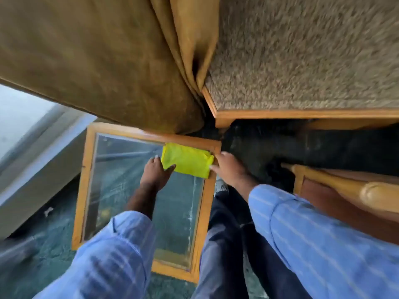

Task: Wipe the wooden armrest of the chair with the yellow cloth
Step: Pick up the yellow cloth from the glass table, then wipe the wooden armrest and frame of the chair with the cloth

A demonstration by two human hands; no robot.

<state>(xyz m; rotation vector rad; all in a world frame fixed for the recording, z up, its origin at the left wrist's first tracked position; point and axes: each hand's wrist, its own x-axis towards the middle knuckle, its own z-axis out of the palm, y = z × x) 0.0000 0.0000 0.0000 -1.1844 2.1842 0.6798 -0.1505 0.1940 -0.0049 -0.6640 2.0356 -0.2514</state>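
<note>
A folded yellow cloth [187, 160] lies on the far right corner of a glass-topped side table with a wooden frame [83, 180]. My left hand [155, 172] touches the cloth's left edge with thumb and fingers. My right hand [230, 167] touches its right edge at the table's corner. I cannot tell whether either hand grips the cloth. A rounded wooden armrest [349, 186] of a chair reaches in from the right edge, to the right of my right forearm.
A brown curtain [103, 61] hangs over the table's far edge. A chair with speckled beige upholstery [306, 50] and wooden trim [302, 114] fills the upper right. My dark-trousered legs [224, 244] stand between table and armrest. A pale sill [32, 134] is on the left.
</note>
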